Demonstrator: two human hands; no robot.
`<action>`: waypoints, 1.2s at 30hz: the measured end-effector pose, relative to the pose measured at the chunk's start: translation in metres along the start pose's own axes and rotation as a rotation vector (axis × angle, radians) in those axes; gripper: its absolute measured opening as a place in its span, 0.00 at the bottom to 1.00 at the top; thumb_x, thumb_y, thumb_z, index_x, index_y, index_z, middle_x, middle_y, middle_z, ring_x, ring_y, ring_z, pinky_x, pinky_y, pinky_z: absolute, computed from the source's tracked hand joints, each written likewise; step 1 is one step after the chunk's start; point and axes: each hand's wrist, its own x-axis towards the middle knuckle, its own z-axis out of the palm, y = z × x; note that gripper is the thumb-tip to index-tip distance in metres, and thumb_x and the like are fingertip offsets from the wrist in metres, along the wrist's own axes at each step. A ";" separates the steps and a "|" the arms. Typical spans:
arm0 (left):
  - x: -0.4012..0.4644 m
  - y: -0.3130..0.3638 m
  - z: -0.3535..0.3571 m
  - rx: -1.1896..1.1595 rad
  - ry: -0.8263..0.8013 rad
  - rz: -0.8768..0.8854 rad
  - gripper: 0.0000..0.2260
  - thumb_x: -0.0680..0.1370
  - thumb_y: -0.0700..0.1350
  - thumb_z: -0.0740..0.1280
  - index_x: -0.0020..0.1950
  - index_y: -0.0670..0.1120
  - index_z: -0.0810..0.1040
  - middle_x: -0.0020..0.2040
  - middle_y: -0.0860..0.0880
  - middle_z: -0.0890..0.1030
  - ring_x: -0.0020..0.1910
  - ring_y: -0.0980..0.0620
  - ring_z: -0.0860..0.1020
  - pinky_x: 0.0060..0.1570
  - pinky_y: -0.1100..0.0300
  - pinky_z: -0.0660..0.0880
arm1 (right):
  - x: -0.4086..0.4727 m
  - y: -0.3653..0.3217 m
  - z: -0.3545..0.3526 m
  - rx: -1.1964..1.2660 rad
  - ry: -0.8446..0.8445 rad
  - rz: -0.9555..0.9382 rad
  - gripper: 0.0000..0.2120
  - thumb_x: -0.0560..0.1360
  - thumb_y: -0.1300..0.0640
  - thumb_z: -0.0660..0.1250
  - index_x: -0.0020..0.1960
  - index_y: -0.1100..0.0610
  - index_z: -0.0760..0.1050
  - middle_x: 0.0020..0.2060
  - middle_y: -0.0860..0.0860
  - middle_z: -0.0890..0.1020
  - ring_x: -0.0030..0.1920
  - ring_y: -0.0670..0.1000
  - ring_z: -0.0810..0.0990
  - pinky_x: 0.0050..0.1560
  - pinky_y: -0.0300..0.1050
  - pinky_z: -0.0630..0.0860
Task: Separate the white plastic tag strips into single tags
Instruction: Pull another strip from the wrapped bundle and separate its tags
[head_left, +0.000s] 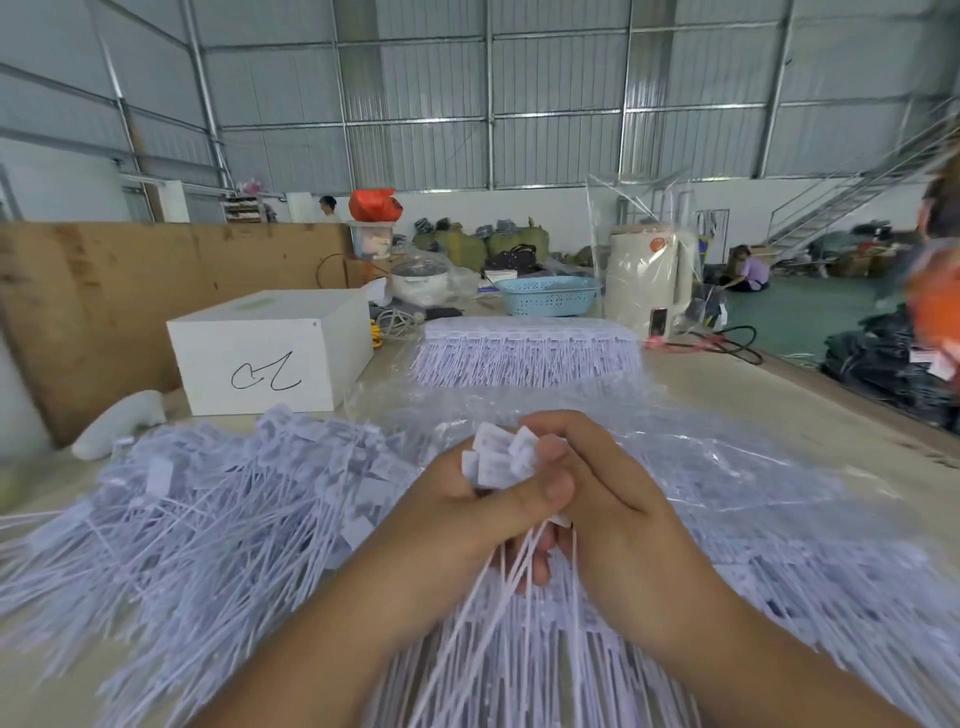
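Tag strips: one small bunch (500, 460) sits in both hands at 6 o'clock of the view, square heads up, thin tails trailing down toward the camera. Left hand (457, 514) has its grip clamped on the bunch, thumb pressed across the front. Right hand (613, 499) curls round the same bunch from the 3 o'clock side, fingertips on the heads.

Step in hand, as I judge it: breaking the held heads apart. Next move likely calls for a firm hold low on the tails while the right hand twists or peels one head free.

Counts: heads visible in the bunch, roughly five or six; blur prevents an exact figure. Loose pile of tags (208, 509) at 9 o'clock: one, far too many to count. Unbroken stack of strips (527, 351) at 12 o'clock on the worktop (753, 410): one. White box (270, 353) at 11 o'clock: one.
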 end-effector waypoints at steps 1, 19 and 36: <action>0.000 0.000 -0.001 -0.016 0.002 -0.008 0.02 0.72 0.46 0.73 0.40 0.51 0.83 0.30 0.49 0.79 0.26 0.53 0.77 0.27 0.63 0.73 | 0.000 -0.001 -0.001 -0.012 0.002 0.011 0.12 0.76 0.51 0.57 0.52 0.55 0.75 0.27 0.51 0.76 0.24 0.51 0.74 0.27 0.37 0.70; 0.004 -0.008 -0.006 0.067 0.286 0.007 0.06 0.67 0.45 0.72 0.43 0.47 0.81 0.28 0.46 0.76 0.22 0.51 0.70 0.22 0.63 0.69 | 0.001 -0.031 -0.029 -0.762 -0.360 0.051 0.12 0.81 0.46 0.61 0.43 0.46 0.80 0.26 0.45 0.73 0.26 0.50 0.67 0.31 0.45 0.67; 0.010 -0.007 0.002 -0.304 0.533 -0.111 0.12 0.73 0.45 0.69 0.30 0.47 0.75 0.23 0.49 0.67 0.18 0.54 0.64 0.21 0.64 0.62 | 0.003 -0.026 -0.025 -0.629 0.206 -0.259 0.19 0.74 0.38 0.60 0.32 0.50 0.65 0.22 0.45 0.65 0.23 0.44 0.62 0.25 0.36 0.59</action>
